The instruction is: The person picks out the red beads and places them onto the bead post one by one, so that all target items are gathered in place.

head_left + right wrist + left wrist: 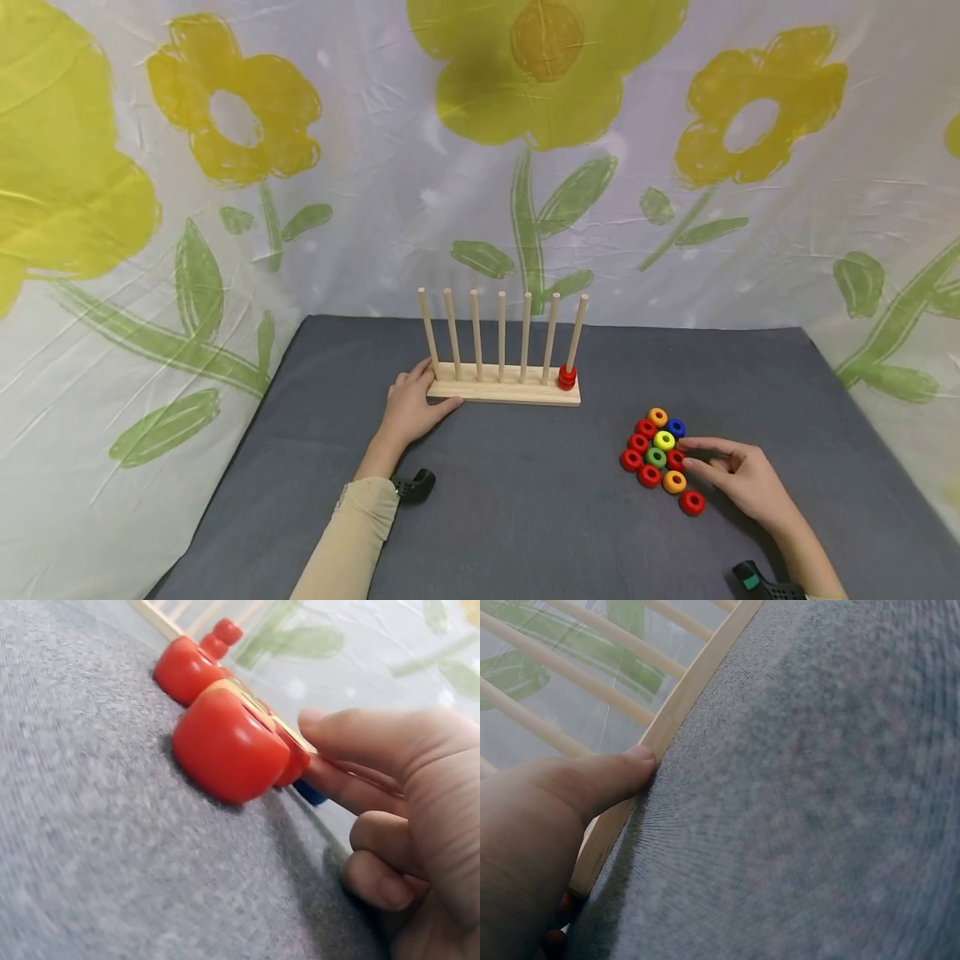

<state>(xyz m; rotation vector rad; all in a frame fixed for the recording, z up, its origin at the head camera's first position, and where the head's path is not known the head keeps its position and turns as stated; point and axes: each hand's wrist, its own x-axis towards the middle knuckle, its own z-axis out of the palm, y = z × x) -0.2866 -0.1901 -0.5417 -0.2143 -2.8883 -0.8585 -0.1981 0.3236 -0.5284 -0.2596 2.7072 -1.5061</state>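
Note:
My left hand (411,408) holds the left end of a wooden peg rack (517,393), thumb along the front edge of its base and fingers round the end. The left wrist view shows the thumb pressed to the base (676,705). Two red rings (567,377) are stacked on the rightmost peg. At the right, my right hand (742,477) is beside a cluster of small rings, thumb and index finger apart at the edge of a red ring (676,460). In the right wrist view its other fingers (382,840) are bent, and a nearer red ring (229,746) partly covers the cluster.
The cluster has several red rings (632,460), orange rings (674,482), a yellow ring (664,441), a green ring (656,457) and a blue ring (676,428). One red ring (692,502) lies nearest me. A flower-printed cloth (375,208) hangs behind the grey table (510,500).

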